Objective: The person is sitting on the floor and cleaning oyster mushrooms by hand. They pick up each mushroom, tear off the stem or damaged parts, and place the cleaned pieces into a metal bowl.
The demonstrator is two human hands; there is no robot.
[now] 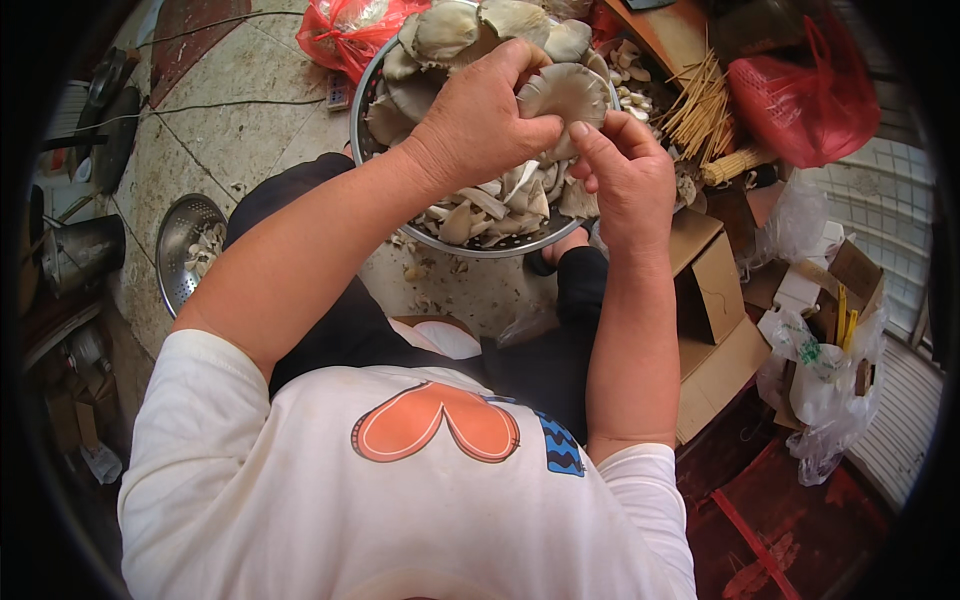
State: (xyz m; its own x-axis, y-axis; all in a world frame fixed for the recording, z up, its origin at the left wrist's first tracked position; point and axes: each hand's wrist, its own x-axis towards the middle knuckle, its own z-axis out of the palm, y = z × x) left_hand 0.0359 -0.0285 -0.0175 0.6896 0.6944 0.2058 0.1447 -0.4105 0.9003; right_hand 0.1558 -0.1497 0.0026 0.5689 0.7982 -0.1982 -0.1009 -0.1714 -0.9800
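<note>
A grey-brown oyster mushroom cap (568, 94) is held between my two hands, above a perforated metal colander (459, 249). My left hand (495, 112) has its thumb at the cap's left side, with its other fingertips partly hidden. On the right, my right hand (626, 161) pinches the cap's lower edge between thumb and fingers. Large whole oyster mushrooms (442, 31) fill the far and left part of the colander. Smaller torn mushroom pieces (476, 214) lie in its near part, beneath my hands.
A smaller colander (166, 259) with some mushroom pieces stands on the tiled floor at left. Red plastic bags (806, 97) lie at the right and beyond the big colander. Thin wooden skewers (701, 109), an open cardboard box (716, 292) and clear bags crowd the right side.
</note>
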